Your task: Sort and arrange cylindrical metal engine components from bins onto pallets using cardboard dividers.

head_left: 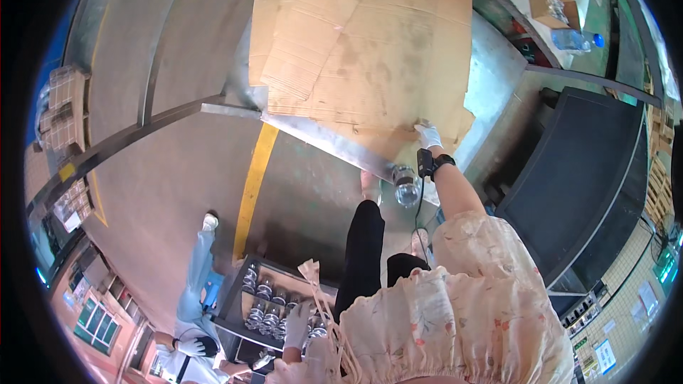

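Two white-gloved hands are well apart: the right hand [427,135] is over cardboard sheets [398,50] near the tabletop's [494,78] front edge, the left hand [297,323] over clear jars [270,318] in a dark crate [231,295]. How far either is closed, or on what, I cannot tell. One single jar [406,190] shows at the tabletop's front edge, near the right wrist.

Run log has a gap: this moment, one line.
left hand: at jars in tray, hold unclear | right hand: over cardboard, hold unclear | lone jar: near table edge
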Demonstrator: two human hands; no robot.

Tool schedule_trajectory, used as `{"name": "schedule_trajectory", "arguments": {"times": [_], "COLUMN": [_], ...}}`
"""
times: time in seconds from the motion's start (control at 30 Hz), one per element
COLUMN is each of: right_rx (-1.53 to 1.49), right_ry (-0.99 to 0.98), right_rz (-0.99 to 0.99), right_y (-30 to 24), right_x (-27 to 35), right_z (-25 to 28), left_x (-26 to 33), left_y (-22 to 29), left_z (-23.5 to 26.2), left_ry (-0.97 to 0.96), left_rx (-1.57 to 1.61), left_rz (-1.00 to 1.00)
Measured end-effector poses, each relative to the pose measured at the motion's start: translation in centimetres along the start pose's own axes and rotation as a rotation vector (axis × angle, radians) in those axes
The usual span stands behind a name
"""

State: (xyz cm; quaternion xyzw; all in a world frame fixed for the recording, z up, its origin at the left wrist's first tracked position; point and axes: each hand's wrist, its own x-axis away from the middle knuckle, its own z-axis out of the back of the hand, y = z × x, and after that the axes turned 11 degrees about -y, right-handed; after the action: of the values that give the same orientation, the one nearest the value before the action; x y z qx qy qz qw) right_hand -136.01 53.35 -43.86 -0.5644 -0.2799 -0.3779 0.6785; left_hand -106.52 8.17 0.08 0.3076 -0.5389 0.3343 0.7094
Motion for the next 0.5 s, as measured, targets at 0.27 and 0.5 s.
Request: {"name": "schedule_trajectory", "arguments": {"times": [0.27,0.5], "right_rx": [-0.218,0.113], "right_ry": [-0.171,-0.148], "right_rz": [-0.274,0.219], "right_y": [-3.5,-10.1], "right_x": [-0.1,12.5], "right_z": [-7.1,-1.8], "left_x": [2.1,2.0], "left_y": [1.1,3.8], "left_z": [3.9,4.3], "left_ry": [0.003,-0.012], "left_rx": [0.423,0.252], "left_rz": [0.249,-0.001]}}
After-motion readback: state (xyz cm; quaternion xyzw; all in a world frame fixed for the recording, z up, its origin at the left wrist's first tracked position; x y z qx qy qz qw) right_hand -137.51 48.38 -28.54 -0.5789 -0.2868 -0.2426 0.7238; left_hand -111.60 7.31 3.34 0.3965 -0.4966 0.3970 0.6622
